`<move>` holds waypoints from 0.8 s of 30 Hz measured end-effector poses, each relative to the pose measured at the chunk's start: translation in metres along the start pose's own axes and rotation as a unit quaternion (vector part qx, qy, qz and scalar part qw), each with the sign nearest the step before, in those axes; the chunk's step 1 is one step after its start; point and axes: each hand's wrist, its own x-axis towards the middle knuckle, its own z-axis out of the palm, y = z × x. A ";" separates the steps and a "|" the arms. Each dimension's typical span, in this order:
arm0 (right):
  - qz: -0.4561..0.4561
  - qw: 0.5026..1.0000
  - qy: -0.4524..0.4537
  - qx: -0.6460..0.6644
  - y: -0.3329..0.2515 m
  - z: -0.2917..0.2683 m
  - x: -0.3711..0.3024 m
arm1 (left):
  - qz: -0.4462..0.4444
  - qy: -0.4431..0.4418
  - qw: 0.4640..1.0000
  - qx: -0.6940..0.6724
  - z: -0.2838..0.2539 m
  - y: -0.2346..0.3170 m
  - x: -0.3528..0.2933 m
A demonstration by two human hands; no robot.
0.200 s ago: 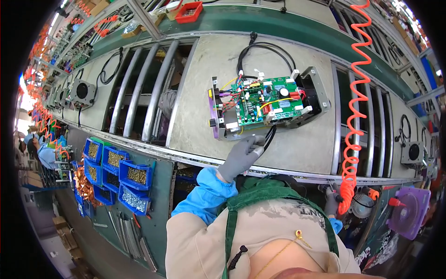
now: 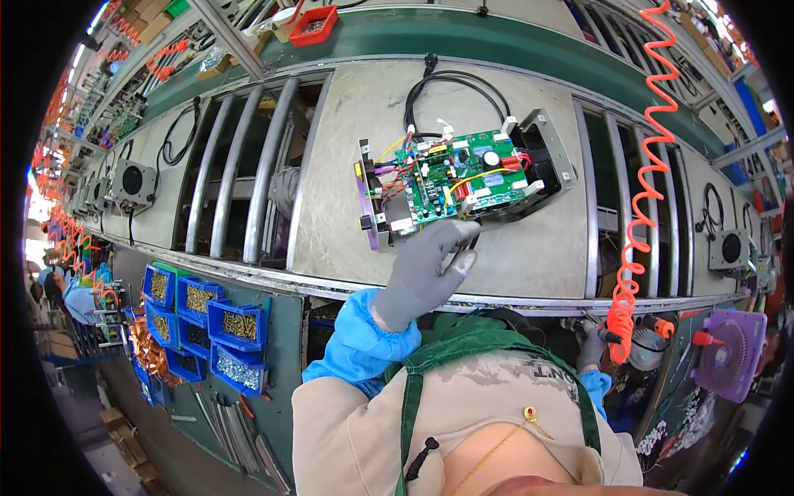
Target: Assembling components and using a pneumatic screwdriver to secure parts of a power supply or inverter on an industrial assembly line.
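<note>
My left hand (image 2: 426, 271), in a grey glove, is at the near edge of an opened electronic unit. Its thumb and fingers close around short black cables (image 2: 474, 242), mostly hidden by the fingers. The unit has a green circuit board (image 2: 471, 178) with coloured wires, a purple end panel (image 2: 366, 198) and a metal bracket (image 2: 556, 149) round a dark fan part. Low at the bench edge, my right hand (image 2: 590, 345), also gloved, is curled beside the orange coiled hose (image 2: 622, 326). A dark object shows at its fingers, its kind unclear.
Metal rollers (image 2: 269, 169) flank the pale work plate (image 2: 347, 248). Blue bins (image 2: 236, 326) of screws stand at lower left. A purple fan (image 2: 729, 355) is at lower right. Another metal-cased unit (image 2: 732, 250) lies further right; a red tray (image 2: 314, 26) sits at the back.
My left hand has moved up against the unit's near edge, and the black cables show less. The whole view has shifted slightly; my right hand stays by the hose.
</note>
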 end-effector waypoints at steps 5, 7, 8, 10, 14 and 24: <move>-0.009 0.999 0.049 -0.013 0.016 -0.013 0.014 | 0.011 -0.018 1.000 0.015 0.007 -0.005 0.000; -0.017 0.998 0.034 -0.051 0.006 -0.008 0.003 | 0.023 -0.074 0.996 0.040 0.019 -0.018 -0.018; -0.025 0.996 0.018 -0.086 -0.001 -0.006 -0.002 | -0.019 -0.162 0.985 0.058 0.019 -0.021 -0.025; 0.023 0.991 -0.007 -0.128 -0.008 -0.015 -0.008 | -0.042 -0.179 0.981 0.068 0.025 -0.028 -0.043; 0.098 0.979 -0.040 -0.174 -0.026 -0.017 -0.020 | -0.075 -0.167 0.980 0.080 0.027 -0.046 -0.062; 0.017 0.323 -0.487 -0.811 -0.085 0.048 -0.028 | -0.081 -0.124 0.983 0.108 0.020 -0.045 -0.073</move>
